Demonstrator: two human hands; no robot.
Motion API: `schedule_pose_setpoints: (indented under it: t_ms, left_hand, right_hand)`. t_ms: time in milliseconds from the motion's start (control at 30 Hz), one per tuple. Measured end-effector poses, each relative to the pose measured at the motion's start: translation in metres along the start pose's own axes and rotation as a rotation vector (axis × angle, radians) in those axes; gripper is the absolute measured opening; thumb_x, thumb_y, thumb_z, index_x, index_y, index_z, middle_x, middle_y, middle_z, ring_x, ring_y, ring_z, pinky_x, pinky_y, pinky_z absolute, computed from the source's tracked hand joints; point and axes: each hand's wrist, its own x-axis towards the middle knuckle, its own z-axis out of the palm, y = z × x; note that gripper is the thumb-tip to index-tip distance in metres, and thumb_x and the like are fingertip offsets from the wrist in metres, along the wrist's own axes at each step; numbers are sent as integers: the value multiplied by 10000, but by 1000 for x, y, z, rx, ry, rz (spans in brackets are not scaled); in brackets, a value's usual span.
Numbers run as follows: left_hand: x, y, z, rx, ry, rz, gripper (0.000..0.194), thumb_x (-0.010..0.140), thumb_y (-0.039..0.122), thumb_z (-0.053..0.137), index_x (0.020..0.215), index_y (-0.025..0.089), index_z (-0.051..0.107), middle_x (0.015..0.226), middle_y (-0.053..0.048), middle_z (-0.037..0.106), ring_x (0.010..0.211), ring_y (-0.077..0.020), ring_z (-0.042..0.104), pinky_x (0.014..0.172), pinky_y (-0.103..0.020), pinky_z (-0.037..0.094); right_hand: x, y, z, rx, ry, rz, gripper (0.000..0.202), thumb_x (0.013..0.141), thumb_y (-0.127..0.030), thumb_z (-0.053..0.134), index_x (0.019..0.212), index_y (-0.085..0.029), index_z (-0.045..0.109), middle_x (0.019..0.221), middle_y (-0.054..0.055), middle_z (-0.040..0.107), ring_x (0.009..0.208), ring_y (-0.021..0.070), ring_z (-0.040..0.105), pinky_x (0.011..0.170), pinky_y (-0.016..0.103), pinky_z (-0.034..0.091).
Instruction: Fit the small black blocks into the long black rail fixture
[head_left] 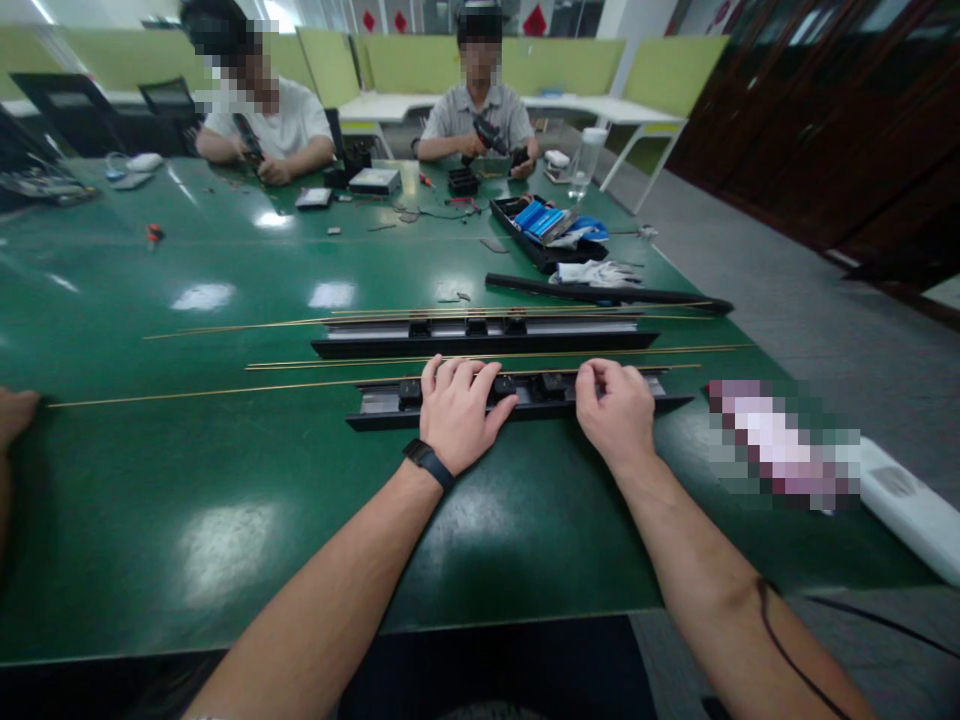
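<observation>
A black metal rail (pixel 375 422) with several small black blocks (pixel 552 385) in its channel lies across the table in front of me. My left hand (pixel 461 405) rests on it palm down, fingers stretched over the channel and its far edge. Along that edge runs a thin gold-coloured rod (pixel 187 394), reaching well out to the left. Farther right, my right hand (pixel 616 405) is closed in a pinch over the rail, where the rod passes; the fingertips partly hide the grip. More thin rods (pixel 337 363) lie just beyond.
A second rail (pixel 480 345) with rods on it lies behind. Past it are a black bar (pixel 607 290), gloves (pixel 596 274) and a black tray (pixel 517 235). Two people sit opposite holding tools. Another person's hand (pixel 16 415) shows at left. A white device (pixel 907 505) lies right.
</observation>
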Motion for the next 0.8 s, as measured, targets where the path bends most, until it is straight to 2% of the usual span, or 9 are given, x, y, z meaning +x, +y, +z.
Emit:
schedule_pose_setpoints:
  t_ms: [133,367,800]
  left_hand:
    - [0,0,0,-1,-2,0,447,994,537,597,1322,243,677,1244,-88,720,1243,-307,578,1251,-540,260]
    - [0,-1,-1,-4,-5,-2,446,1001,536,581,1324,244,677,1245,-89,719,1243,-303,577,1253,-540,261]
    - [0,1,-1,-11,-12,-14,438,993,534,592,1324,260,680,1248,-89,720,1257,-308,575,1257,-548,256]
  right_hand:
    - [0,0,0,8,-10,-1,289,996,-389,493,958,-207,715,845,77,726,853,241,610,851,387,442]
    - [3,5,0,-33,20,94,319,987,-406,473,922,-201,708,820,88,727,841,258,608,819,397,415]
    - [2,0,-2,4,-14,69,294,978,-415,484,904,-211,683,800,75,708,825,247,590,812,391,408]
